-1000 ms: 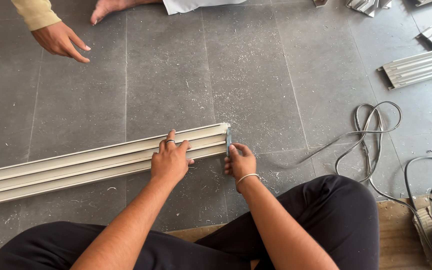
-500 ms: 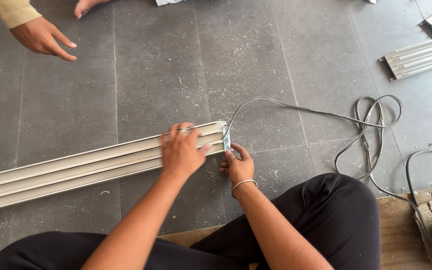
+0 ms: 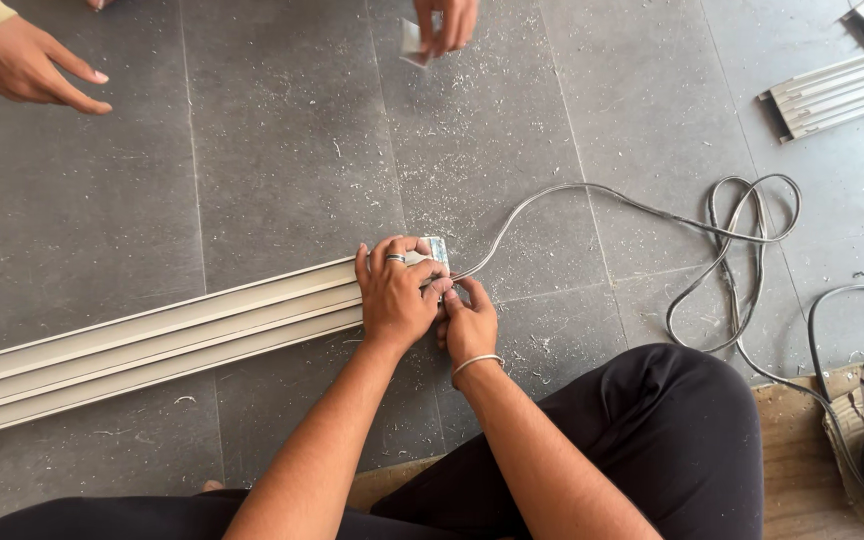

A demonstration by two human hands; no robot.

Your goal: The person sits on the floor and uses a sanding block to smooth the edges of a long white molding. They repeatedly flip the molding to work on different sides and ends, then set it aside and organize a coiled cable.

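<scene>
The left hand point(image 3: 395, 293) clasps the end of the long ribbed profile point(image 3: 152, 345) lying on the floor; the right hand point(image 3: 468, 322) presses beside it, its grip hidden, perhaps pinching a small end piece point(image 3: 436, 250).

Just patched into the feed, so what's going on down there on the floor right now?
A person sits on the grey tiled floor, both hands at the near end of a long pale ribbed metal channel. The left hand grips over that end; the right hand presses beside it, where a small metal piece sits. A grey cable loops off to the right. Other people's hands show at the top: one open, one holding a small piece. More channel sections lie top right.
</scene>
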